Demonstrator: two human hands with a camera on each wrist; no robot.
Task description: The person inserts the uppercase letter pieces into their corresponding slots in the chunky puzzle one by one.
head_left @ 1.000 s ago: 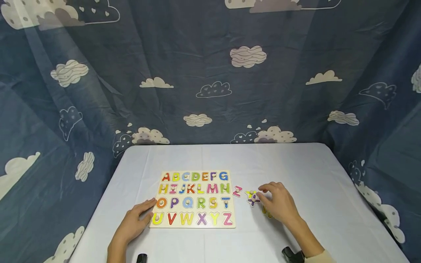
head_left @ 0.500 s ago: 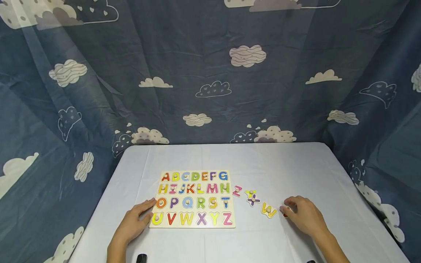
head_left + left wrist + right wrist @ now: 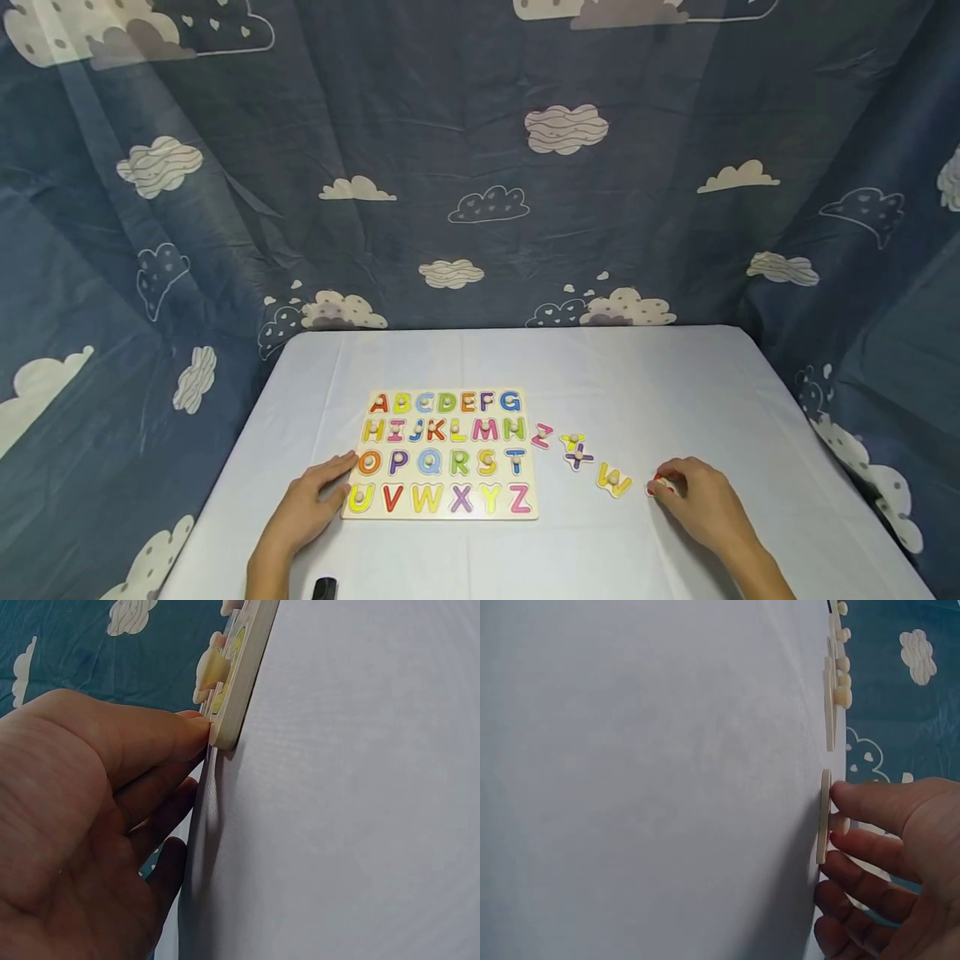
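Observation:
On the white table lies a wooden alphabet puzzle board (image 3: 438,521) with colourful letters, many of them knobbed. My left hand (image 3: 303,508) rests at the board's left edge; in the left wrist view the thumb (image 3: 169,739) touches its near corner. Farther right, my right hand (image 3: 705,504) pinches a red letter piece (image 3: 661,482), mostly covered by the fingers. Thumb and index finger lie either side of its knob (image 3: 841,823) in the right wrist view, the piece low over the cloth.
Between the board and my right hand lie loose letter pieces: a pink Z (image 3: 542,436), a yellow-green Y (image 3: 572,440), a purple X (image 3: 578,457) and a yellow W (image 3: 613,480). A dark blue cloud-patterned curtain (image 3: 480,250) hangs around the table. A black object (image 3: 324,589) shows at the front edge.
My right hand has moved right and nearer, away from the X and W pieces, to the red letter piece and now pinches it. My left hand has stayed at the board.

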